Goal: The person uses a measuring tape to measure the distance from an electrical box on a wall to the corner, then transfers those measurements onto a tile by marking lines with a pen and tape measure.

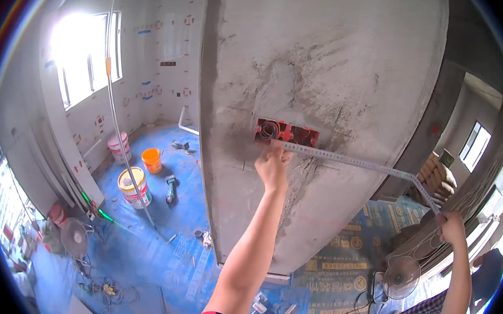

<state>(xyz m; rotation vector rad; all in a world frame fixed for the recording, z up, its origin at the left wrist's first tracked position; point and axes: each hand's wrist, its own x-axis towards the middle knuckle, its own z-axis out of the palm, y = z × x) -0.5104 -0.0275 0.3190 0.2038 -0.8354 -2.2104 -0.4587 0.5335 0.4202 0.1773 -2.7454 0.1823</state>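
Left hand (272,164): fingers pinched closed on one end of the tape measure (349,161), at the lower edge of the red socket box (287,133) in the wall (344,65). Right hand (453,229): curled around the far end, beyond the wall's right edge; case indistinct. Tape bends between. Step, judged: measuring. Advise anchoring the end, pulling straight, then reading.

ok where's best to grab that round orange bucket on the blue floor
Probably best by its upper rim, coming from above on the picture's right: the round orange bucket stands upright, rim uppermost, and the larger white-and-red bucket with a yellow rim sits close at its lower left. I can't make out a carrying handle.
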